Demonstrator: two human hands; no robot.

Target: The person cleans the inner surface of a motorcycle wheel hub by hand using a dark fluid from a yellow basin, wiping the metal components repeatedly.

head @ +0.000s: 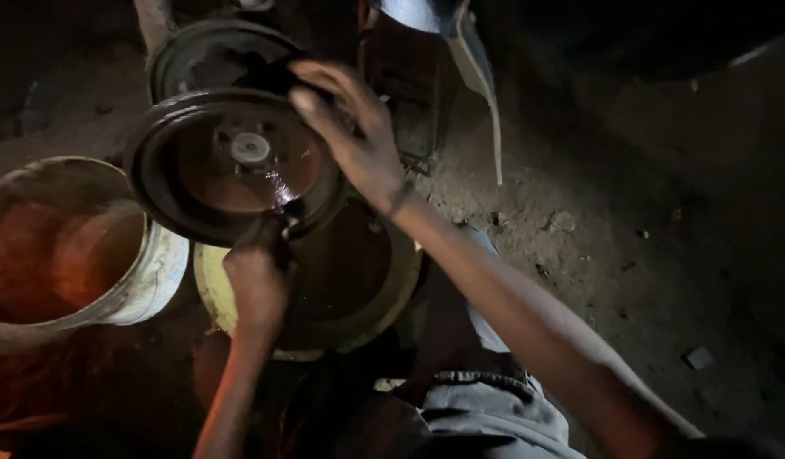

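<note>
A dark round metal drum part (231, 166) with a pale hub in its middle is held tilted above a yellow basin (209, 289) of dark liquid. My right hand (354, 136) grips its upper right rim. My left hand (256, 276) is closed on something small and dark at the part's lower edge, where wet liquid glistens; what it holds is too dark to make out.
A white bucket (158, 272) with reddish-brown contents stands at the left. A second dark round part (214, 55) lies behind the held one. Bare dirt ground (630, 238) with small stones spreads to the right. My knees in grey trousers (486, 408) are at the bottom.
</note>
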